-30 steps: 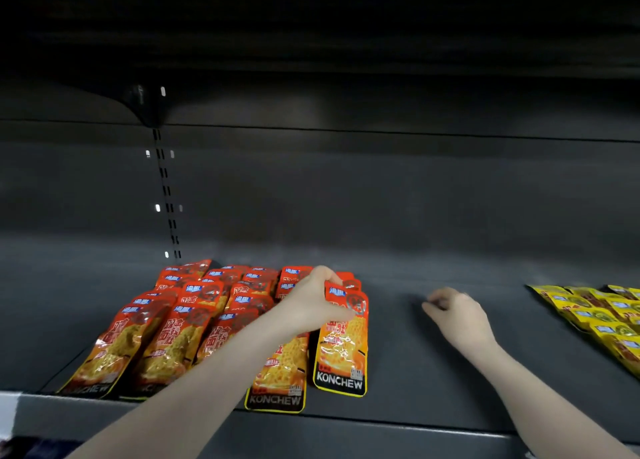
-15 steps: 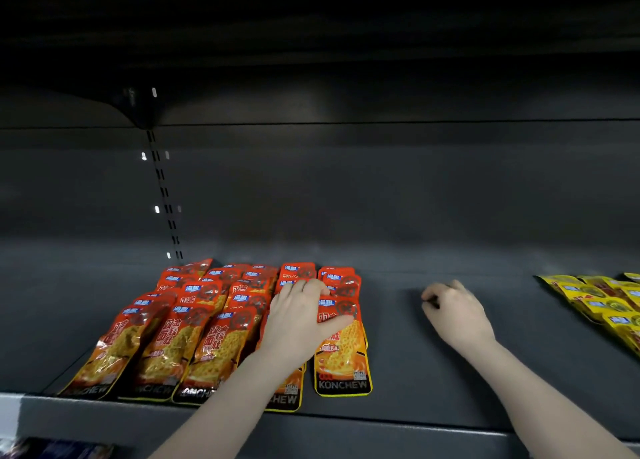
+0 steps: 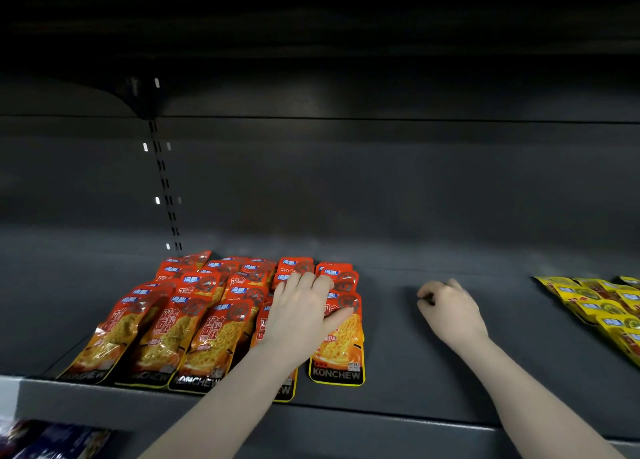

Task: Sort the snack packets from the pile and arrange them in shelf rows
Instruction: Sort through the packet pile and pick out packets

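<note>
We press the orange packets point(image 3: 337, 337) flat with our left hand point(image 3: 301, 316) — right hand point(image 3: 450, 315) loosely curled, empty — next we square the row.

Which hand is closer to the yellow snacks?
The right hand. It rests on the bare shelf, apart from the yellow packets further right. The left hand lies flat on the red packets, farther away.

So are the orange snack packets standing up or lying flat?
Lying flat: the orange snack packets overlap in rows on the shelf, faces up.

Dim dark-grey metal shelving point(image 3: 415, 372), slotted upright point(image 3: 166, 188)
</note>
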`<control>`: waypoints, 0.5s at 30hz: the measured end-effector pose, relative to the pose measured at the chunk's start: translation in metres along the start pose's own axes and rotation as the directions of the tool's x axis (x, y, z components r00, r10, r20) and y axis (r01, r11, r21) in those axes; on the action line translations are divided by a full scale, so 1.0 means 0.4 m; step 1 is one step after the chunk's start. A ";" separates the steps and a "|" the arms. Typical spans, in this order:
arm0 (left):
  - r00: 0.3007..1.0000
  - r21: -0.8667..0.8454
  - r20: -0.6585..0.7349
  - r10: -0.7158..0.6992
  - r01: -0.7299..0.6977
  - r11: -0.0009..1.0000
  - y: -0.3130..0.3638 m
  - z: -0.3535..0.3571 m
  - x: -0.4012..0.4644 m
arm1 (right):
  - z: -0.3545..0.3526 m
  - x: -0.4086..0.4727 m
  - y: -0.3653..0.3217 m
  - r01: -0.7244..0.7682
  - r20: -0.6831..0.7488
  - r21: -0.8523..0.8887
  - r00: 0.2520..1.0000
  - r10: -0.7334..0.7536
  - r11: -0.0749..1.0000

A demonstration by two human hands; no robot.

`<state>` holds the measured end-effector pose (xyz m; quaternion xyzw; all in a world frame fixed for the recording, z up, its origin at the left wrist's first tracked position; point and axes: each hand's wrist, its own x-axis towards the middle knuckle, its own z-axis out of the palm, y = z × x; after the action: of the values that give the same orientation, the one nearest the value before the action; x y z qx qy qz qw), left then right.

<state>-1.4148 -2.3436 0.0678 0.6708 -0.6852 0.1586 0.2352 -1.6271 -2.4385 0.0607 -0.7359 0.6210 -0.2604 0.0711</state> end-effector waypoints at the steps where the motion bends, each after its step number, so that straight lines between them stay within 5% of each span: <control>1: 1.000 -0.001 -0.005 0.000 0.000 1.000 0.002 -0.004 0.000 | 0.000 0.000 0.000 -0.001 -0.001 0.001 1.000 0.001 1.000; 8: 0.989 0.084 -0.145 0.024 -0.012 0.996 0.009 0.004 -0.008 | 0.003 -0.006 -0.005 0.010 -0.017 -0.023 1.000 -0.010 1.000; 15: 0.996 0.184 -0.062 -0.071 0.081 0.980 0.001 -0.018 -0.004 | -0.017 -0.013 -0.015 0.095 0.026 -0.220 0.995 -0.091 0.971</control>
<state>-1.4145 -2.3383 0.0731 0.7109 -0.6345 0.2312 0.1964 -1.6255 -2.4307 0.0676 -0.7696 0.6104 -0.1868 -0.0187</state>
